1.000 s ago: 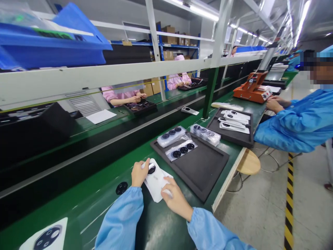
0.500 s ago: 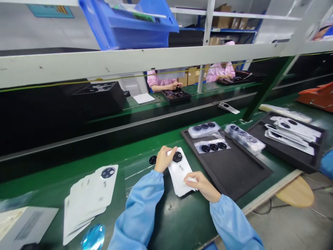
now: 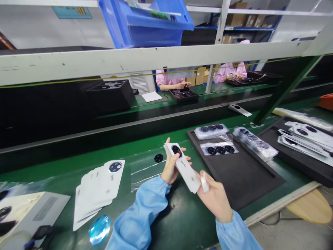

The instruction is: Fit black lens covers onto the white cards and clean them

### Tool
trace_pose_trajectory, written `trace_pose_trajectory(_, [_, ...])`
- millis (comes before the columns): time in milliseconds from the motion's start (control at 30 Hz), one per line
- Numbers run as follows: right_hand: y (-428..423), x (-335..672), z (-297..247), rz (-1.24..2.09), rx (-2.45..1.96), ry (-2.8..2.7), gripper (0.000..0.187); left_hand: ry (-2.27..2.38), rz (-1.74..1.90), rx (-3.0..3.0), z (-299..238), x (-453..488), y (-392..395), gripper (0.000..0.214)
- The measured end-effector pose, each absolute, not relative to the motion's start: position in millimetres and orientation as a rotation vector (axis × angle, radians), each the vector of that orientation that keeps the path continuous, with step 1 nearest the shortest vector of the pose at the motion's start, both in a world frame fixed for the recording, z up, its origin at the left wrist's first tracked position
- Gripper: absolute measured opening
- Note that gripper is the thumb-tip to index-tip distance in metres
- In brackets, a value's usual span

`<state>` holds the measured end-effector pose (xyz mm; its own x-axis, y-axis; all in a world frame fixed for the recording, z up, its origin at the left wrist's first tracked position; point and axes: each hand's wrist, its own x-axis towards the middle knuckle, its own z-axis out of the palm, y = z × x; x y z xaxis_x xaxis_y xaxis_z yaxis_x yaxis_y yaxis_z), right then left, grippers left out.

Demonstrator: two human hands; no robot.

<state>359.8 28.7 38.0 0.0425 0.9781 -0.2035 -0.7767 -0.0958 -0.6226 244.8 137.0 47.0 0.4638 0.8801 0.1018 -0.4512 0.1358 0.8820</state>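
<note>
My left hand [image 3: 172, 166] holds up a white phone back panel [image 3: 183, 167] with a black round camera ring at its top end. My right hand [image 3: 214, 198] pinches a small white strip [image 3: 205, 182] just below the panel's lower edge. On the green bench to the left lies a fanned stack of similar white panels [image 3: 97, 194]. A loose black camera ring [image 3: 158, 158] sits close to my left hand, and a round blue transparent disc [image 3: 99, 230] lies near the stack.
A black foam tray [image 3: 234, 170] holds bagged camera rings [image 3: 212, 131], and another tray [image 3: 304, 146] holds white panels. A black conveyor [image 3: 130, 121] runs behind the bench. Beyond it, co-workers in pink [image 3: 170, 80] handle parts. A white box [image 3: 33, 211] stands at lower left.
The panel has gone from lying on the bench to being lifted and tilted in my left hand. My right hand has risen with the white strip. The view has shifted slightly.
</note>
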Motion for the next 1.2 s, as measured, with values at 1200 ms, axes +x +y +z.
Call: trace_pose_trajectory(1200, [69.0, 370.4, -21.3, 1.292, -1.049, -0.257, 0.026, 1.097, 1.019, 1.191, -42.3, 279.0, 184.6, 0.039])
